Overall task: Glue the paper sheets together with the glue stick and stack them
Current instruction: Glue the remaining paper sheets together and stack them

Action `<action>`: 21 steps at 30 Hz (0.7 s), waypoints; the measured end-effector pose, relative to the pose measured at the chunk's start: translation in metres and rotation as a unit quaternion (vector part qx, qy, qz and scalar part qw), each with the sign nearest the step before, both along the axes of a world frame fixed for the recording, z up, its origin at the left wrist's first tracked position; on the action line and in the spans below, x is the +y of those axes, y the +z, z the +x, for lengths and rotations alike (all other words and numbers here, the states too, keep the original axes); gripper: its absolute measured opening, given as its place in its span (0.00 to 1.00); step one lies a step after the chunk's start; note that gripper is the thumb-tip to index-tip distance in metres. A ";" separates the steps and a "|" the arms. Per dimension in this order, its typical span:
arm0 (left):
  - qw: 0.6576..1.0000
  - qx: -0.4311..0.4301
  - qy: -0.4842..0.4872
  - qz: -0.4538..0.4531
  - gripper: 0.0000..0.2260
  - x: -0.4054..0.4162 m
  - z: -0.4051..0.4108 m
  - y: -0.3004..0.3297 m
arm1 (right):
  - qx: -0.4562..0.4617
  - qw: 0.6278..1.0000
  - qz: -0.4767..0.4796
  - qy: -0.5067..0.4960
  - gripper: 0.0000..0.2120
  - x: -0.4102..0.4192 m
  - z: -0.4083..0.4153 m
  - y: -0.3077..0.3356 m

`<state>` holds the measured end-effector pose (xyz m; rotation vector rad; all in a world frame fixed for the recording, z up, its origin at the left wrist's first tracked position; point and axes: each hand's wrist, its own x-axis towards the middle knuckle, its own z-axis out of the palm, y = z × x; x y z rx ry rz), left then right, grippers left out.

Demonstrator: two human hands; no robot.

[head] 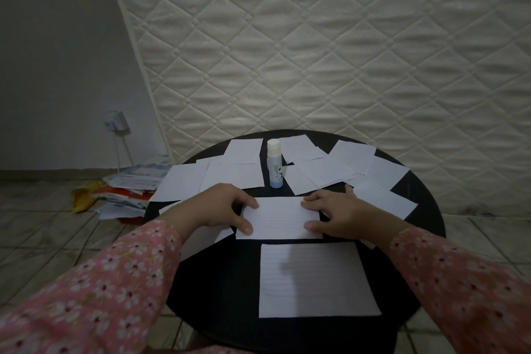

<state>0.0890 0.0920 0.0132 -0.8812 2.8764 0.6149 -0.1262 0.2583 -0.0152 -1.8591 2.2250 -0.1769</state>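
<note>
We see the left hand (227,205) gripping the left short edge of a lined paper sheet (280,218), thumb on top near the lower corner, fingers curled over the upper corner. The right hand (334,214) grips the opposite short edge in the same way, thumb lying on the sheet's lower right corner and fingers bent at the upper right. Whether the sheet is lifted or lying flat on the table, we cannot tell. Both arms wear pink floral sleeves (94,293).

Just below the held sheet lies a larger lined sheet (316,279), flat on the round black table (218,304), its top edge close to the held sheet's bottom edge.

Beyond the hands, the glue stick (275,164) stands upright near the table's far centre, white cap on, blue base down. To its left we note several overlapping loose sheets (230,172); to its right, another spread of overlapping sheets (344,167) runs toward the table's right rim.

Behind the table a quilted mattress (316,37) leans upright against the wall. On the tiled floor to the left sits a heap of papers (129,190), a yellow object (82,200) beside it, and a wall socket (116,121) with cables above.
</note>
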 end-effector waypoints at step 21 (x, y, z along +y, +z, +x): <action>0.920 0.308 0.223 0.092 0.29 0.007 -0.069 -0.007 | 0.075 0.993 -0.032 -0.081 0.34 -0.007 0.005 0.001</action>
